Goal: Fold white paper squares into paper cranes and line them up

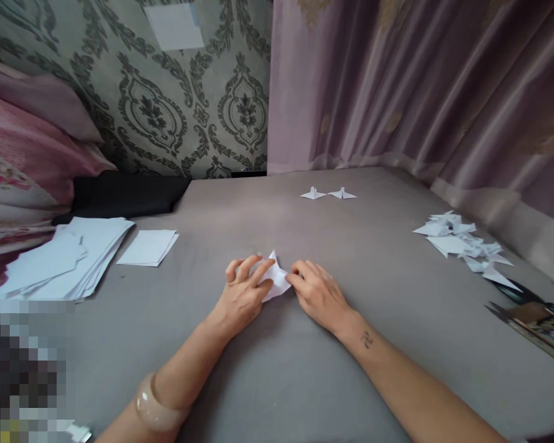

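A partly folded piece of white paper (277, 284) lies on the grey surface in the middle of the head view, one pointed corner sticking up and away from me. My left hand (244, 289) is on its left side, with thumb and index finger closed on the paper and the other fingers curled. At the paper's right corner, the thumb and fingers of my right hand (316, 289) are pinched together on the edge. My fingers hide part of the folds.
Two folded paper cranes (313, 194) stand at the back. A heap of folded paper pieces (461, 240) lies right, beside scissors (512, 323). To the left are a stack of white sheets (69, 258), square papers (148, 247) and black cloth (129, 194). Curtains (351, 86) border the back right.
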Demonstrator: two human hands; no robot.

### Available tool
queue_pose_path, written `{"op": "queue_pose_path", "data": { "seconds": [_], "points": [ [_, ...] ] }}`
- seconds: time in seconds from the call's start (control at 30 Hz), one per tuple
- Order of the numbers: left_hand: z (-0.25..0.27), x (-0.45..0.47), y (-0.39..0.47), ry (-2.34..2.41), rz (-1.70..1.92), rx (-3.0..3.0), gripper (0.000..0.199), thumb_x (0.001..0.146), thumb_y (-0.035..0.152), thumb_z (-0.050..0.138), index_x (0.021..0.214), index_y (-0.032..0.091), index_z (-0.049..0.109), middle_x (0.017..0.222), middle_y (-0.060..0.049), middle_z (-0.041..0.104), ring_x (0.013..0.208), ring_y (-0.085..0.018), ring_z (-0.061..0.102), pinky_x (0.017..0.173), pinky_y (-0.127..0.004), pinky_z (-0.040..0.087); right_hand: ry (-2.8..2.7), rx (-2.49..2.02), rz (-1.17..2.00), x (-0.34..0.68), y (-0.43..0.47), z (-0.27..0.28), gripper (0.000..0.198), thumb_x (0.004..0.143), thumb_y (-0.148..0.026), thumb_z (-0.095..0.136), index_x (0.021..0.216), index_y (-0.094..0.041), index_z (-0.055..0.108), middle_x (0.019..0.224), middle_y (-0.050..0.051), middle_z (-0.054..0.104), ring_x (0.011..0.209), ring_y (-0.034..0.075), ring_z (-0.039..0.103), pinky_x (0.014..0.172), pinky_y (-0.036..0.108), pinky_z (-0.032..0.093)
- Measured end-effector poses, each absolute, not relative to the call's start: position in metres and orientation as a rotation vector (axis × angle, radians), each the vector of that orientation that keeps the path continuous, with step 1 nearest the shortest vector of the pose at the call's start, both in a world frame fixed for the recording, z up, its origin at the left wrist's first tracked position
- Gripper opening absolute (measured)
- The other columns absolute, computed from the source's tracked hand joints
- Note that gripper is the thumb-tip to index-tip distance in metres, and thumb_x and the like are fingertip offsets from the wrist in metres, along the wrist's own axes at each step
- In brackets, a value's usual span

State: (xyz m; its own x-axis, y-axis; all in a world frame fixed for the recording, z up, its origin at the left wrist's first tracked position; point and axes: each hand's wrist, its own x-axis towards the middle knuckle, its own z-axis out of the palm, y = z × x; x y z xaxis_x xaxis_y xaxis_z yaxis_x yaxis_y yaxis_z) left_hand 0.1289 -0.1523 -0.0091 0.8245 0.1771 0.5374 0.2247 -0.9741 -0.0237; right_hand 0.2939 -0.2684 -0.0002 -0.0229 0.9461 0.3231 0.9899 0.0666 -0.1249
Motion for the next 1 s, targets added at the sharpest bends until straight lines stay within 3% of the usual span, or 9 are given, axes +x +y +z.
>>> {"op": "queue_pose_path", "data": {
  "seconds": [0.1,0.23,0.53,0.8,0.87,1.0],
  "points": [
    [-0.006,0.128,-0.154,-0.364,-0.76,-3.016,0.007,0.078,0.02,0.058,0.078,0.02,0.065,0.125,-0.008,0.058,0.118,-0.031,0.043,0.097,-0.049,0.025,-2.08,-1.983,-0.086,0.292,-0.272,0.003,0.024,0.088,-0.007,0.042,0.087,-0.018,0.063,0.09,0.006,0.056,0.082,0.017,0.05,0.072,0.029,0.04],
    [-0.002,0.126,-0.156,-0.415,-0.723,-3.092,0.019,0.083,0.037,0.058,0.079,0.02,0.066,0.126,-0.008,0.057,0.12,-0.032,0.041,0.098,-0.052,0.025,-2.039,-2.03,0.04,0.293,-0.275,0.007,0.024,0.093,-0.017,0.042,0.087,-0.02,0.065,0.089,0.005,0.058,0.083,0.017,0.054,0.071,0.03,0.04],
    [0.0,0.128,-0.157,-0.489,-0.734,-3.159,0.022,0.085,0.025,0.054,0.068,0.02,0.065,0.12,-0.006,0.06,0.117,-0.029,0.045,0.095,-0.05,0.028,-1.745,-2.118,0.349,0.298,-0.276,0.009,0.019,0.092,-0.029,0.049,0.088,-0.023,0.066,0.089,0.002,0.06,0.08,0.014,0.059,0.067,0.026,0.039],
    [-0.004,0.133,-0.16,-0.582,-0.734,-3.163,0.013,0.082,0.023,0.054,0.072,0.019,0.062,0.116,-0.007,0.062,0.113,-0.029,0.047,0.092,-0.049,0.03,-1.635,-2.138,0.293,0.289,-0.272,0.002,0.01,0.089,-0.023,0.051,0.089,-0.022,0.061,0.091,0.001,0.06,0.076,0.013,0.058,0.064,0.025,0.039],
    [-0.004,0.132,-0.159,-0.597,-0.729,-3.175,0.006,0.079,0.023,0.056,0.078,0.02,0.061,0.118,-0.008,0.06,0.113,-0.03,0.046,0.092,-0.049,0.03,-1.682,-2.087,0.275,0.286,-0.272,0.002,0.012,0.09,-0.018,0.048,0.092,-0.021,0.06,0.093,0.002,0.06,0.081,0.014,0.058,0.067,0.025,0.04],
    [-0.007,0.129,-0.154,-0.576,-0.729,-3.199,0.012,0.073,0.018,0.058,0.085,0.02,0.06,0.122,-0.009,0.057,0.115,-0.031,0.043,0.093,-0.049,0.031,-1.797,-2.038,0.243,0.282,-0.275,0.002,0.023,0.092,-0.011,0.041,0.095,-0.022,0.062,0.094,0.003,0.06,0.087,0.015,0.058,0.069,0.025,0.041]
  ]
}}
